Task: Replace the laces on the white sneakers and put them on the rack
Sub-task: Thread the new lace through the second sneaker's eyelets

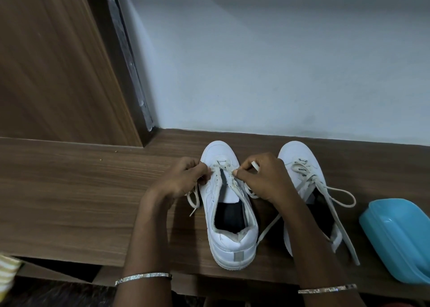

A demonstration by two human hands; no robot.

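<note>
White sneakers [232, 241] stand side by side on the wooden top [81, 190], toes toward its back edge where it meets the pale wall [279, 62], heels close to its front edge. From my remote seat I see both hands working on the middle sneaker [218, 152].

The left hand [183, 178] has its fingers curled and pinches the lace [222, 165] at the left row of eyelets. One loose end of that lace lies on the wooden top just left of the shoe. The right hand [263, 178] is curled too, pinching the same lace at the right row, with a short bend of it sticking up between the fingers. Another strand trails from under this hand down beside the heel. The lace crosses at the eyelets nearest the toe, and the tongue lies in the open throat of the shoe behind it.

The outer sneaker [296, 154] stands just to the right, partly hidden by the right forearm. Its own lace [342, 197] is threaded up the front; a loop lies on the wood to its right, and a long flat strand runs toward the front edge.

A blue plastic container [400, 237] sits near the right end of the top, apart from the outer sneaker. A brown wooden panel [51, 62] rises at the back left corner. Each wrist carries a thin silver bangle [143, 277].
</note>
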